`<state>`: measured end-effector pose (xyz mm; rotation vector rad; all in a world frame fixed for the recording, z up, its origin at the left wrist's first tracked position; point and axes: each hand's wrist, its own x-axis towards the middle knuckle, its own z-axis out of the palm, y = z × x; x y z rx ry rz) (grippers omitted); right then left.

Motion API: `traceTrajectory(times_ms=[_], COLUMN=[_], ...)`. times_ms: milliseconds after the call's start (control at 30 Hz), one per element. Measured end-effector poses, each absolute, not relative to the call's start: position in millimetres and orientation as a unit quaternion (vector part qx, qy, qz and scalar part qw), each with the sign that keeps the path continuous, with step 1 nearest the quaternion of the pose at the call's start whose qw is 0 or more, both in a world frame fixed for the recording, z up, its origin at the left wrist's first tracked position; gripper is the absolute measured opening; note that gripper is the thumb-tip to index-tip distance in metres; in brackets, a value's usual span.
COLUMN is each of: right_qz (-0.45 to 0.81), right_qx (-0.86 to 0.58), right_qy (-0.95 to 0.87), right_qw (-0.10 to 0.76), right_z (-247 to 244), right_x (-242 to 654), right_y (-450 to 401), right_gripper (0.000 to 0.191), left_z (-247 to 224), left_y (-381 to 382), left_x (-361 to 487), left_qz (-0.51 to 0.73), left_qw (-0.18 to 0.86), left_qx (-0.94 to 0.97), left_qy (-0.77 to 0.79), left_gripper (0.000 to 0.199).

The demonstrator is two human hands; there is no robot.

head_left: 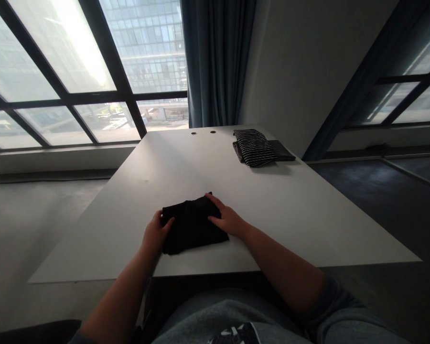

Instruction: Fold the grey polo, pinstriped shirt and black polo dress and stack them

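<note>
A folded black cloth point(195, 227) lies near the front edge of the white table, roughly rectangular. My left hand point(157, 229) grips its left side, the thumb on top and the other fingers at or behind the edge. On the right side, my right hand point(226, 217) rests with thumb and fingers spread over the cloth's edge, touching it. Farther back on the right sits a folded black cloth with white stripes point(255, 148), on top of a dark folded cloth point(282, 151).
The white table point(179, 165) has two round holes near its far edge. Behind it hang a blue curtain point(218, 62) and large windows on the left. A wall point(301, 62) stands at the back right.
</note>
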<state>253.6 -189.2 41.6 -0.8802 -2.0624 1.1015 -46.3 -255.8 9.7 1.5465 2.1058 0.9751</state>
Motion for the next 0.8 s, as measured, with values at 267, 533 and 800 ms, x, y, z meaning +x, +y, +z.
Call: traceTrajectory(times_ms=[267,533,800], right_qz=[0.396,0.291,0.079], right_qx=[-0.276,-0.341,-0.498], right_qy=[-0.840,-0.813,-0.607], right_qw=[0.249,0.370,0.614], right_z=[79.5,135.1,162.1], right_x=[260.6,300.5,363.8], right_y=[-135.1,0.4,159.5], right_gripper=[0.053,0.047,0.060], left_z=[3.7,4.4,5.9], left_y=[-254.2,-254.7,-252.3], left_x=[-50.4,-46.3,-44.6], left_qz=[0.375,0.302,0.285], left_qw=[0.175,0.130,0.109], left_qx=[0.537,0.607,0.674], left_qy=[0.735,0.723,0.673], left_gripper=[0.046,0.029,0.021])
